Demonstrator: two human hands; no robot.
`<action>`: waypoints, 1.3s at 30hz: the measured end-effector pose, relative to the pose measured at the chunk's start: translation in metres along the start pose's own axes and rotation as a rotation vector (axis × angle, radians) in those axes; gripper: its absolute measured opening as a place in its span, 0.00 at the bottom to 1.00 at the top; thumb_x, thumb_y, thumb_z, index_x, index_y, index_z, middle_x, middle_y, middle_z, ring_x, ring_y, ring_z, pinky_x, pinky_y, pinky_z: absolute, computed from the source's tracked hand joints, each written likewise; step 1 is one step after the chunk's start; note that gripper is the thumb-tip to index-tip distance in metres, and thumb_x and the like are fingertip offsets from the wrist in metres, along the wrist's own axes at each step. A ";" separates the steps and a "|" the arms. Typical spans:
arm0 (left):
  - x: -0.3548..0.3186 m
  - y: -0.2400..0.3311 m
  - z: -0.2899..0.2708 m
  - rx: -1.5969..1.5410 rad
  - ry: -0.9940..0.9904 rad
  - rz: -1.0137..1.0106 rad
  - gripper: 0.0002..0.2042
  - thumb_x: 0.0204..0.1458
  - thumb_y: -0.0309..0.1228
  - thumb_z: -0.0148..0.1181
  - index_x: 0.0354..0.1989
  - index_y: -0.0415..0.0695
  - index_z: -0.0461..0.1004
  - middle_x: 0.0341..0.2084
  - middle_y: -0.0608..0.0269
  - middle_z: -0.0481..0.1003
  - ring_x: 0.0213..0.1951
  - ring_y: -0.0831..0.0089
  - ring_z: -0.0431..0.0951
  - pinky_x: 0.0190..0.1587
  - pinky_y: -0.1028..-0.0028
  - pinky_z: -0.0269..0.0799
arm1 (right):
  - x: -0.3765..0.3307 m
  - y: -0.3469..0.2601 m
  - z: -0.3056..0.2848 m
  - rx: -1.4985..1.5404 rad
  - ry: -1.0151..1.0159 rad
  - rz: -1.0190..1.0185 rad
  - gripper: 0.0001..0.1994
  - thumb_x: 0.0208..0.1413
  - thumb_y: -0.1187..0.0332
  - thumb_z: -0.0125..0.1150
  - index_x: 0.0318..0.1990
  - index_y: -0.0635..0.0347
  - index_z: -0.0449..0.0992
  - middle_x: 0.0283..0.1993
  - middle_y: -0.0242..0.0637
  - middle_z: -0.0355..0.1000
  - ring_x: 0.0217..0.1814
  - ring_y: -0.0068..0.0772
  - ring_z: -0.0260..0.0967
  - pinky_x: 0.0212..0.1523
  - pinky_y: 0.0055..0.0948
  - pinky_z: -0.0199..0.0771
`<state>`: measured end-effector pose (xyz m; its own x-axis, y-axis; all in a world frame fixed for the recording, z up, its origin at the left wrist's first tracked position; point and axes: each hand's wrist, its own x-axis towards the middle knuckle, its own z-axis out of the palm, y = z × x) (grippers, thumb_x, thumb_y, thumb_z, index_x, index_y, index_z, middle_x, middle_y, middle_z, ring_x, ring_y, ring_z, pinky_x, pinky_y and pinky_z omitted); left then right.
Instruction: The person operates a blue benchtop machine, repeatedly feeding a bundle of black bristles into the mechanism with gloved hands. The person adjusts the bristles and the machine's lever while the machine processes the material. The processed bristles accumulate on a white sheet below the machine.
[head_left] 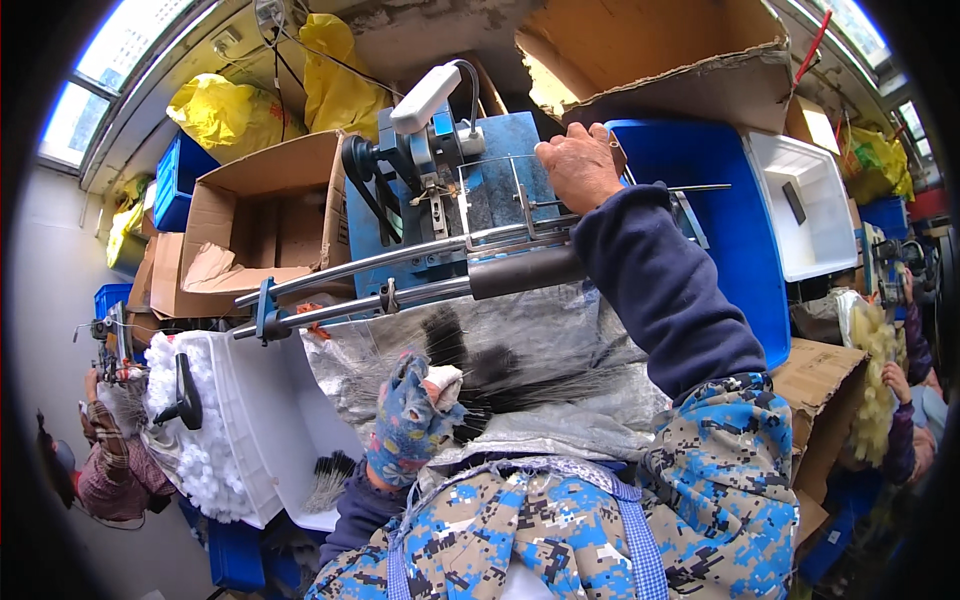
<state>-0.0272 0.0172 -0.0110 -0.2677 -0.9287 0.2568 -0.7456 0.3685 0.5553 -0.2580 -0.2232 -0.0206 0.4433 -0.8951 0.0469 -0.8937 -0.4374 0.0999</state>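
The right hand (583,165) is maybe working the blue machine (495,180), the left hand (408,415) is curling by black wire brushes (493,368), each grip unclear, next likely needing steadiness.

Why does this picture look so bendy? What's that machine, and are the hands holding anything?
It's from a wide camera on the person's head, looking down, so straight things bend near the edges. There's no robot; these are the person's own hands. The machine has a blue plate, a dark belt and shiny metal rails in front. The bare right hand is curled beside the plate. The left hand, in a blue patterned covering, is near black bristles and thin wires lying on a silvery sheet. I can't tell whether either hand holds anything. A white bin sits on the left, a big blue bin on the right.
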 end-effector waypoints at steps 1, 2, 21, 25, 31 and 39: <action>-0.006 -0.006 0.000 -0.002 0.024 -0.018 0.18 0.35 0.27 0.65 0.38 0.44 0.72 0.31 0.57 0.74 0.33 0.55 0.72 0.37 0.63 0.67 | -0.005 0.004 -0.004 0.015 -0.032 0.001 0.05 0.47 0.73 0.53 0.32 0.55 0.75 0.34 0.32 0.73 0.44 0.34 0.63 0.46 0.36 0.57; -0.011 -0.009 -0.002 0.002 0.048 -0.048 0.18 0.34 0.27 0.65 0.38 0.43 0.72 0.30 0.58 0.74 0.33 0.56 0.73 0.36 0.64 0.67 | -0.016 0.006 -0.009 0.009 0.009 -0.023 0.05 0.46 0.75 0.52 0.29 0.55 0.74 0.29 0.32 0.72 0.42 0.33 0.64 0.44 0.35 0.57; -0.012 -0.034 -0.035 0.271 -0.509 -0.105 0.38 0.32 0.42 0.68 0.55 0.44 0.61 0.55 0.49 0.59 0.59 0.58 0.55 0.58 0.54 0.50 | -0.133 -0.038 -0.075 1.618 0.095 -0.129 0.09 0.52 0.79 0.53 0.41 0.69 0.71 0.31 0.39 0.72 0.30 0.25 0.70 0.33 0.22 0.70; -0.053 -0.084 -0.019 0.856 -0.762 0.067 0.34 0.46 0.47 0.53 0.61 0.46 0.53 0.62 0.51 0.47 0.65 0.56 0.39 0.63 0.48 0.29 | -0.151 -0.047 -0.017 1.028 0.057 -0.258 0.12 0.40 0.83 0.52 0.36 0.66 0.72 0.31 0.45 0.70 0.33 0.47 0.69 0.33 0.34 0.70; -0.067 -0.117 0.022 0.485 -0.496 -0.015 0.20 0.54 0.33 0.40 0.57 0.47 0.60 0.52 0.49 0.61 0.60 0.46 0.50 0.62 0.46 0.35 | -0.170 -0.070 0.043 0.736 -0.215 -0.144 0.06 0.40 0.76 0.51 0.29 0.64 0.70 0.30 0.49 0.68 0.33 0.51 0.69 0.33 0.41 0.69; -0.062 -0.097 -0.045 0.472 -0.632 -0.169 0.29 0.34 0.33 0.64 0.49 0.40 0.65 0.40 0.52 0.70 0.39 0.53 0.72 0.39 0.60 0.68 | -0.166 -0.072 0.056 0.657 -0.285 -0.182 0.06 0.40 0.75 0.52 0.29 0.63 0.71 0.31 0.49 0.69 0.32 0.49 0.71 0.31 0.41 0.71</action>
<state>0.0891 0.0411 -0.0454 -0.3175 -0.8709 -0.3752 -0.9482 0.2952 0.1171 -0.2708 -0.0481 -0.0913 0.6331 -0.7523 -0.1822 -0.7045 -0.4625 -0.5384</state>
